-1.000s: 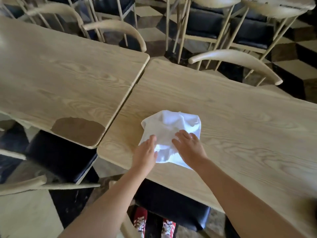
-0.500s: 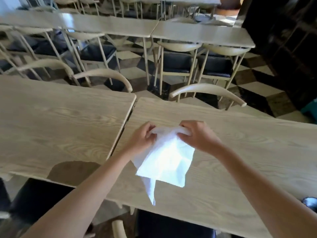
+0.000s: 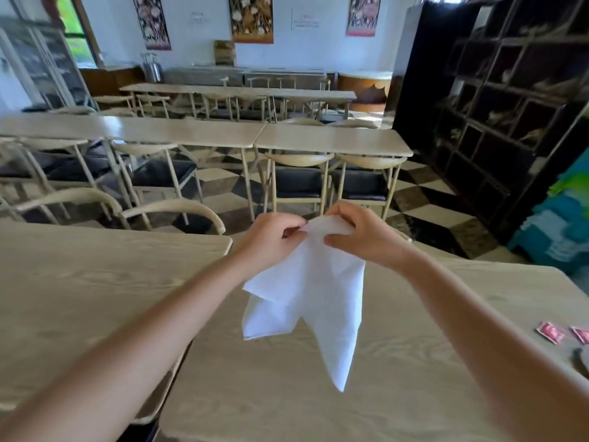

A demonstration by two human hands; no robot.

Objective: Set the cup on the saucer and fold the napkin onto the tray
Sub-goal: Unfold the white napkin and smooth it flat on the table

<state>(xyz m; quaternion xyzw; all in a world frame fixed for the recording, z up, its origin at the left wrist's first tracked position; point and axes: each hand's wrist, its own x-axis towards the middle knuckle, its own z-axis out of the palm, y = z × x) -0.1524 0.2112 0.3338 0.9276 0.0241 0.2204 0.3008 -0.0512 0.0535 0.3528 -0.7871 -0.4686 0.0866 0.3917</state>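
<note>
You are holding the white cloth napkin up in the air above the pale wood-grain table in front of you, both hands meeting at its top edge. Your left hand is pinching the upper left of the napkin between curled fingers and thumb, and your right hand is gripping the upper right of the napkin, thumb lying across the front of the cloth. Below your hands the napkin is hanging loose in uneven folds, one long corner pointing down toward the table and not touching it, as far as the view shows.

To the right of the napkin, near the table's right edge, two small red sachets are lying flat on the table; any print on them is too blurred to read. Just beyond them a dark rounded object is cut off by the frame edge, and you cannot tell what it is. Far behind the napkin, white notices are hanging on the back wall among patterned banners, their writing illegible
</note>
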